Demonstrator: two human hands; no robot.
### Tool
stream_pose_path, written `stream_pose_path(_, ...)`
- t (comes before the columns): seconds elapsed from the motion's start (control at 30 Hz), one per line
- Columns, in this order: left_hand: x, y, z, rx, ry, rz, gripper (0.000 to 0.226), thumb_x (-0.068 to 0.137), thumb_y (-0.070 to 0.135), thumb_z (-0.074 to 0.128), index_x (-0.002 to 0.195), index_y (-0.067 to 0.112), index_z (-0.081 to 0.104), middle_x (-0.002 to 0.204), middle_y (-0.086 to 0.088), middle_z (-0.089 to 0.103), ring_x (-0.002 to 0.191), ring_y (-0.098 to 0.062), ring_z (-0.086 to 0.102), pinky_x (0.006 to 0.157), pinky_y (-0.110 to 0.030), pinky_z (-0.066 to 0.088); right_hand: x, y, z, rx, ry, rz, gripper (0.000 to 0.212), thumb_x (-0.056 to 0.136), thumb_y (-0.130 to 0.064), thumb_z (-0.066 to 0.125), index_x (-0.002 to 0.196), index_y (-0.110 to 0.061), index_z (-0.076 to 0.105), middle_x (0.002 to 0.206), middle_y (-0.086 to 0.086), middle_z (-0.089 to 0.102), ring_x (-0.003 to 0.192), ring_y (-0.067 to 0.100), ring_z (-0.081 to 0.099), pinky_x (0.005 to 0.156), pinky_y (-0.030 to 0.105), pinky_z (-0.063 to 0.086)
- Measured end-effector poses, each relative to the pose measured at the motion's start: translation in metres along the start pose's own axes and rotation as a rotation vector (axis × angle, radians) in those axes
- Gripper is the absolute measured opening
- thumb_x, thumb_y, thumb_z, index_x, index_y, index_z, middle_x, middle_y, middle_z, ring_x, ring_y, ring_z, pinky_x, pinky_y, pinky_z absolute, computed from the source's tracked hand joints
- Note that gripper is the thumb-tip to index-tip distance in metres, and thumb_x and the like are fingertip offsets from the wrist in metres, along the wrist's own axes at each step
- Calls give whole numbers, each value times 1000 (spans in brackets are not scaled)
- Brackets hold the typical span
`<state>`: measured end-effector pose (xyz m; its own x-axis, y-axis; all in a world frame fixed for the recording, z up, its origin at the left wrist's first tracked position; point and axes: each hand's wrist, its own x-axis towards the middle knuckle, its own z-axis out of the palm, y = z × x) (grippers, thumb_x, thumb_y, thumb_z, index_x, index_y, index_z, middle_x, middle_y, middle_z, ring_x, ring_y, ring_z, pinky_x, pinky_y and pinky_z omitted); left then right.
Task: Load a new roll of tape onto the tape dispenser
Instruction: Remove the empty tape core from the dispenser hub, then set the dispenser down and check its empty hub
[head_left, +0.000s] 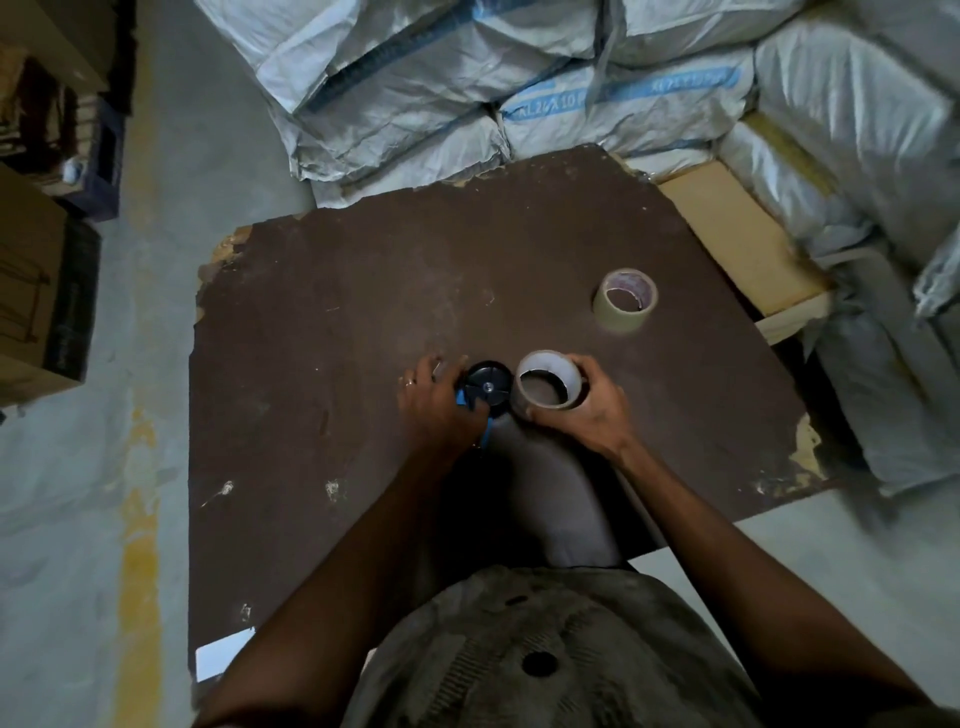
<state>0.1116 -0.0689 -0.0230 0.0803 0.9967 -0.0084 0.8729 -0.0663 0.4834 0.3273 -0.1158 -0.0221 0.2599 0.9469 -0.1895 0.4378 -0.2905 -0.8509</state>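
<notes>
On the brown board (363, 322) my left hand (434, 402) grips the tape dispenser (485, 389), a blue frame with a black round hub facing up. Right beside the hub, my right hand (589, 410) holds a roll of tape (545, 387) by its outer rim, its open core facing up. The roll's left edge almost touches the hub. A second tape roll (626, 299) stands alone on the board, farther back and to the right.
Stacked grey-white sacks (519, 88) line the back and the right side. A pale plank (737, 234) lies under the board's right edge. Cardboard boxes (36, 291) stand on the left. The concrete floor has a yellow stripe (140, 519).
</notes>
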Motion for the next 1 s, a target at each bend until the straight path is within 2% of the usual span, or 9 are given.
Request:
stream_pose_path(0.07, -8, 15, 6, 13, 74, 94, 62, 68, 41, 65, 128, 24, 61, 132, -9, 56, 122, -30, 52, 111, -53, 33, -4, 9, -10, -2, 50, 13, 73, 53, -39, 97, 118, -34, 62, 109, -15, 71, 97, -6, 66, 85, 14, 51)
stream_pose_path(0.1, -11, 23, 10, -28, 97, 126, 60, 69, 37, 66, 127, 21, 62, 130, -10, 57, 120, -30, 53, 109, -50, 37, -5, 15, -16, -7, 64, 26, 75, 53, -40, 97, 119, -34, 63, 111, -13, 71, 99, -1, 66, 86, 17, 51)
stream_pose_path(0.17, -21, 44, 20, -130, 70, 193, 57, 71, 28, 68, 127, 16, 62, 126, -11, 57, 114, -30, 56, 98, -42, 47, -9, 29, -29, -13, 96, 63, 78, 52, -45, 96, 121, -33, 62, 113, -13, 71, 101, 3, 67, 88, 22, 54)
stream_pose_path(0.23, -35, 63, 35, -110, -15, 282, 55, 75, 25, 65, 128, 13, 61, 124, -13, 58, 109, -30, 57, 91, -38, 49, -14, 43, -44, -10, 143, 107, 81, 50, -48, 95, 123, -32, 62, 114, -11, 71, 101, 7, 68, 90, 29, 56)
stream_pose_path(0.33, -49, 80, 56, 13, -175, 322, 60, 73, 35, 60, 131, 19, 59, 125, -10, 59, 105, -32, 60, 86, -39, 51, -23, 63, -72, -29, 180, 166, 85, 53, -42, 97, 128, -28, 60, 121, -3, 69, 106, 15, 66, 89, 27, 51)
stream_pose_path(0.47, -62, 91, 68, 202, -223, 367, 53, 70, 37, 65, 121, 21, 66, 114, -6, 66, 90, -28, 65, 77, -34, 49, -34, 89, -111, -60, 218, 235, 90, 56, -40, 97, 135, -23, 57, 127, 3, 66, 113, 22, 63, 88, 25, 44)
stream_pose_path(0.6, -65, 106, 94, 90, -282, 310, 50, 62, 22, 69, 111, 11, 68, 108, -16, 64, 89, -37, 63, 78, -39, 51, -38, 105, -142, -61, 266, 283, 90, 63, -37, 95, 140, -20, 53, 131, 8, 65, 119, 28, 62, 92, 30, 45)
stream_pose_path(0.8, -68, 112, 116, 216, -346, 322, 55, 71, 46, 63, 120, 21, 60, 125, -11, 56, 106, -34, 56, 89, -42, 44, -40, 121, -172, -75, 306, 344, 95, 64, -37, 92, 145, -26, 43, 131, 11, 64, 117, 34, 62, 97, 40, 50)
stream_pose_path(1.0, -67, 109, 119, 230, -325, 330, 59, 72, 52, 54, 122, 22, 60, 126, -12, 56, 106, -35, 57, 86, -42, 44, -41, 124, -172, -89, 307, 342, 93, 58, -37, 90, 139, -27, 46, 124, 7, 65, 109, 30, 62, 91, 37, 51)
